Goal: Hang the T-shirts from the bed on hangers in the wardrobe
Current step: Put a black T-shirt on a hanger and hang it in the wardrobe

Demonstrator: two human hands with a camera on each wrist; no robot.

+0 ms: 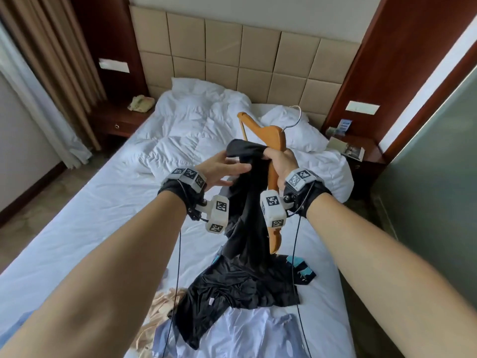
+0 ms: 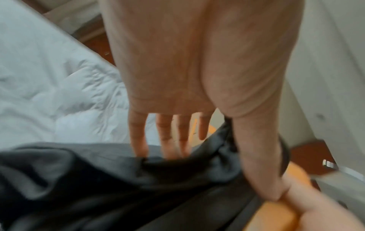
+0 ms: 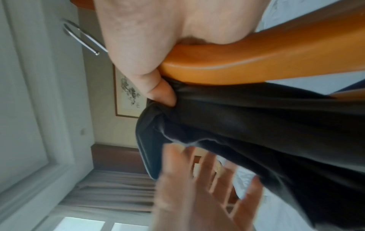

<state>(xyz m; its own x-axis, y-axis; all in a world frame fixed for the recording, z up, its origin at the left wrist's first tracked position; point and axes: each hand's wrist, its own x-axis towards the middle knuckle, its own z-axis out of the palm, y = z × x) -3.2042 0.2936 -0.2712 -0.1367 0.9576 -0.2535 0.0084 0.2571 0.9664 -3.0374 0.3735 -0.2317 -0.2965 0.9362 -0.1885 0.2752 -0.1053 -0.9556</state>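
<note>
A: What lies nearest in the head view?

B: At the near edge of the bed (image 1: 77, 215), a pale blue garment (image 1: 232, 329) and a beige one (image 1: 165, 306). Just beyond them a black T-shirt (image 1: 247, 254) trails on the sheet, its upper part lifted into the air. A striped sock (image 1: 302, 272) lies to its right.

A: Who holds the shirt?

B: The right hand (image 1: 280, 161) is curled round a wooden hanger (image 1: 273, 182) and pinches the shirt's top edge against it. The hanger stands almost on end, its metal hook (image 1: 295, 117) pointing far and right. The left hand (image 1: 222, 169) is spread, fingers straight, touching the cloth from the left.

A: Do the wrist views add anything?

B: The right wrist view shows the thumb (image 3: 158, 90) pressing bunched black cloth under the hanger's arm, which the head view hides. The left wrist view, blurred, shows the straight fingers (image 2: 138, 137) meeting the shirt's edge.

A: And farther off?

B: A rumpled white duvet (image 1: 185, 130), a pillow (image 1: 291, 130), then a padded beige headboard (image 1: 245, 52). A phone (image 1: 140, 103) sits on the far left nightstand; leaflets (image 1: 348, 148) lie on the right one. Only the right wrist view shows a framed picture (image 3: 128, 95) on a wall.
</note>
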